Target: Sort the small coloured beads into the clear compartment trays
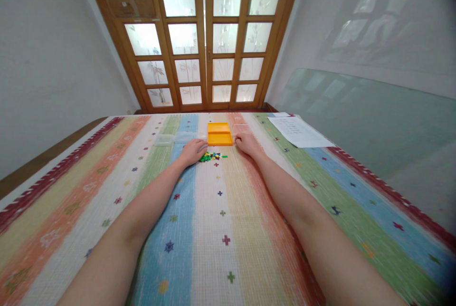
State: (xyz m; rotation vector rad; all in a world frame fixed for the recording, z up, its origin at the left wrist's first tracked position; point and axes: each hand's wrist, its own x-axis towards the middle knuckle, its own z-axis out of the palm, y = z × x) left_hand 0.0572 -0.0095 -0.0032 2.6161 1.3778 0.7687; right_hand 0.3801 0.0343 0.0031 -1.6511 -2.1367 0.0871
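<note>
Both my arms stretch far out over a striped, many-coloured cloth (221,230). My left hand (193,150) rests knuckles-up beside a small heap of tiny coloured pieces (212,156), its fingers curled and touching the heap's left edge. My right hand (245,143) lies just right of an orange tray (219,134), fingers curled near the tray's right side. At this distance I cannot make out whether either hand holds a piece.
Clear plastic boxes (178,138) sit left of the orange tray, another clear one (241,128) to its right. A printed sheet of paper (298,131) lies at the far right. Wooden glazed doors (206,40) stand behind; a glass pane (374,125) leans on the right wall.
</note>
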